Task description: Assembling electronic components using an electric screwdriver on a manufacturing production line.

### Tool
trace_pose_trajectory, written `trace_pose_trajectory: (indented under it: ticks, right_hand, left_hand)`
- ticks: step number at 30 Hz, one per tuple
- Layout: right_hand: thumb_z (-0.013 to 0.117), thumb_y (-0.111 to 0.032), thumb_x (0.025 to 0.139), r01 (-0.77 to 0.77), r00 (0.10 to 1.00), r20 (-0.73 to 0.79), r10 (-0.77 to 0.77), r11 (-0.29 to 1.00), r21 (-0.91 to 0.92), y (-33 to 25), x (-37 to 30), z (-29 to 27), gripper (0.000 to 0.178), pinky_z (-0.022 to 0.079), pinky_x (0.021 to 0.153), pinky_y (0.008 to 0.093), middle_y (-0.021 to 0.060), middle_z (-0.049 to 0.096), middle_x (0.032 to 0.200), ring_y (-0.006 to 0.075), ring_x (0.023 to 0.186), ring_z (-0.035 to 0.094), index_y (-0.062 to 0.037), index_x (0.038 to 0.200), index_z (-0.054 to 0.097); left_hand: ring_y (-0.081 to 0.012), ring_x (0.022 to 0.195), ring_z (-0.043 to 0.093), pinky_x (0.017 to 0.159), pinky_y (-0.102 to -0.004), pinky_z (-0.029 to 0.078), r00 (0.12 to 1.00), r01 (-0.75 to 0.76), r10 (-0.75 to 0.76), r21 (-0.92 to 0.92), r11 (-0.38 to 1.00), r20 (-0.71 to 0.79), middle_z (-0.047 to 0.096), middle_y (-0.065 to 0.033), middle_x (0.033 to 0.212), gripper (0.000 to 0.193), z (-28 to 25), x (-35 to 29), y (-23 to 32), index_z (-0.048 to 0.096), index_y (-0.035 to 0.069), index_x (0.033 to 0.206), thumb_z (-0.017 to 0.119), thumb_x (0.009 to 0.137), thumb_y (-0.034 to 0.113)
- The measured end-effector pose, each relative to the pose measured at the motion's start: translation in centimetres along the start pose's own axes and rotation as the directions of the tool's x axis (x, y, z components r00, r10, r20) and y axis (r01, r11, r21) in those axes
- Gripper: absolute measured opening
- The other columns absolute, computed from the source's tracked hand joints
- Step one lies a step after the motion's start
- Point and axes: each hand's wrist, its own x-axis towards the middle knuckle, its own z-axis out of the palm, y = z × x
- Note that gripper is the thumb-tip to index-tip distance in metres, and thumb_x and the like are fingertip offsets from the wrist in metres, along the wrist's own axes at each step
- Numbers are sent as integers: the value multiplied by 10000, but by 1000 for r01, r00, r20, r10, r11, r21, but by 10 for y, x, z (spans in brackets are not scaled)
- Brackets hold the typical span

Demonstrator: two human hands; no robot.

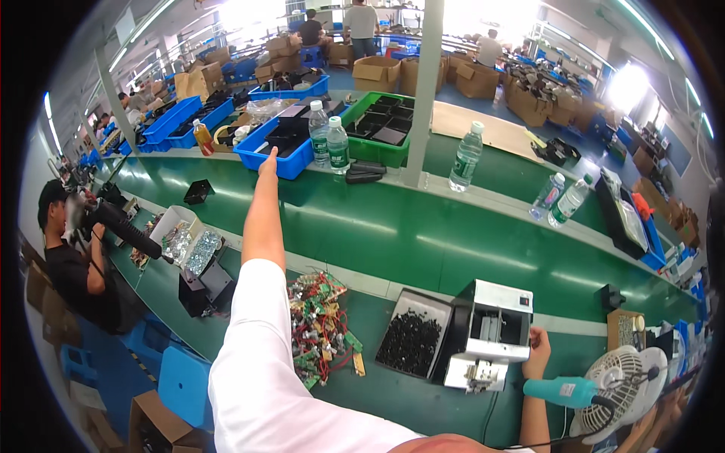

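My left arm in a white sleeve stretches far across the bench. My left hand [269,162] is at the near rim of a blue bin [291,167] that holds black parts; its thumb points up and the other fingers are hidden. My right hand [537,351] is against the right side of a small white machine [504,295] with an open top bay, its fingers bent and partly hidden. Left of the machine stands a tray of small black parts [411,341]. A heap of wired circuit boards [321,328] lies beside my left sleeve.
A teal electric screwdriver [559,390] hangs beside my right forearm, near a white fan [615,381]. Water bottles [466,157] and a green bin [398,156] line the ledge beyond the green belt [362,226]. At left a person [83,260] sits near a hose.
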Motion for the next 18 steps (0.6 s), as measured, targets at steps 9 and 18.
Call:
trace_pose_trajectory:
  ticks: [9,18]
  right_hand:
    - [554,-15,838,-34,999,32,33,998,43,-5,2,2,114,382,607,211,8,525,729,93,637,443,-20,949,580]
    - [550,-7,835,-37,999,28,36,999,24,-1,2,2,115,365,597,200,2,510,727,80,635,425,-21,947,572]
  left_hand:
    - [-443,1092,510,827,-641,451,959,281,-269,-174,944,85,422,-219,1341,771,10,34,-10,433,5,1304,629,762,517]
    - [-464,979,559,742,-652,479,976,196,-166,-223,955,143,486,-271,1211,630,21,47,-14,365,7,1297,531,801,358]
